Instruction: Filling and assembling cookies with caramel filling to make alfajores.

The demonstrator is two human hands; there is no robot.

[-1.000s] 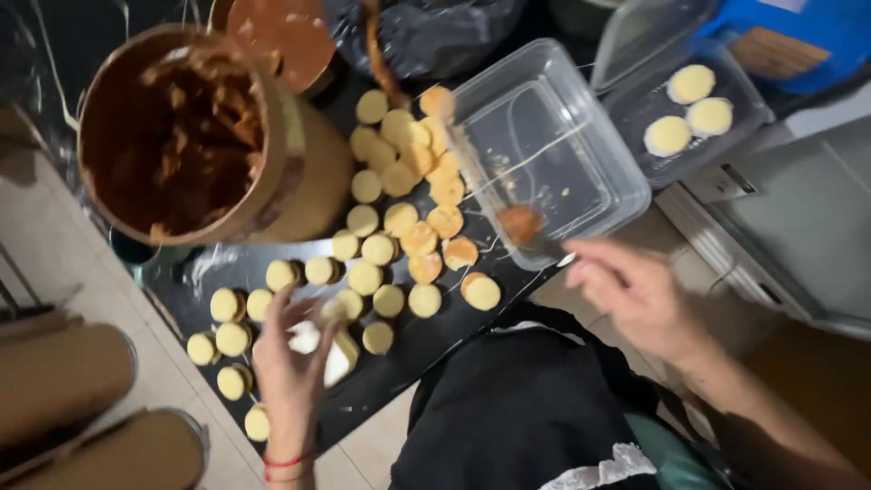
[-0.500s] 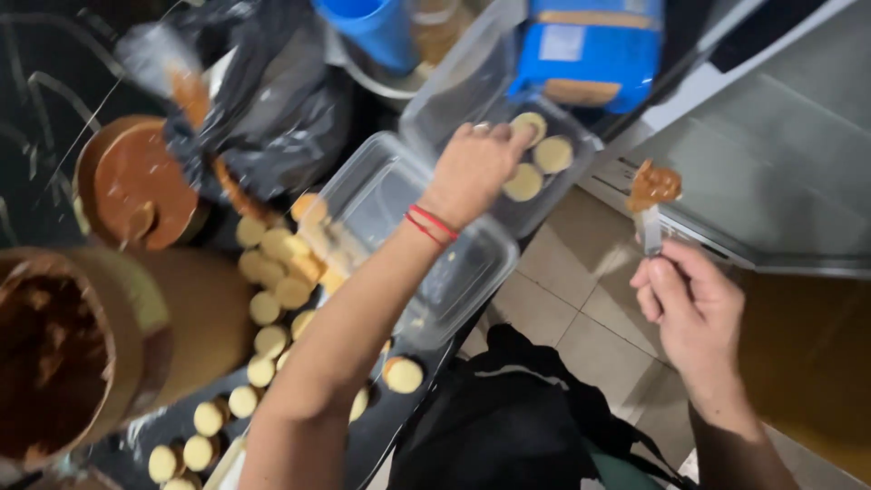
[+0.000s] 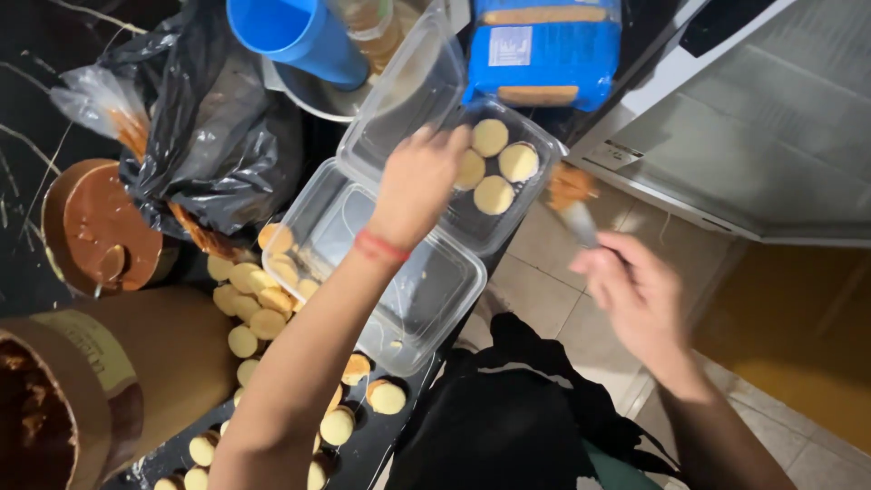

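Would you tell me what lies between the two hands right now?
In the head view, between the left hand and right hand sit round biscuits in the clear container and a spread-laden knife.

Blue biscuit packet (image 3: 543, 50) — top centre.

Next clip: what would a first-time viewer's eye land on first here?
Probably the left hand, red band at its wrist, reaching into the clear plastic box at the top centre, where round pale cookies lie. Just right of it, the right hand holds a small tool loaded with brown spread. Many more cookies on a dark tray fill the lower left.
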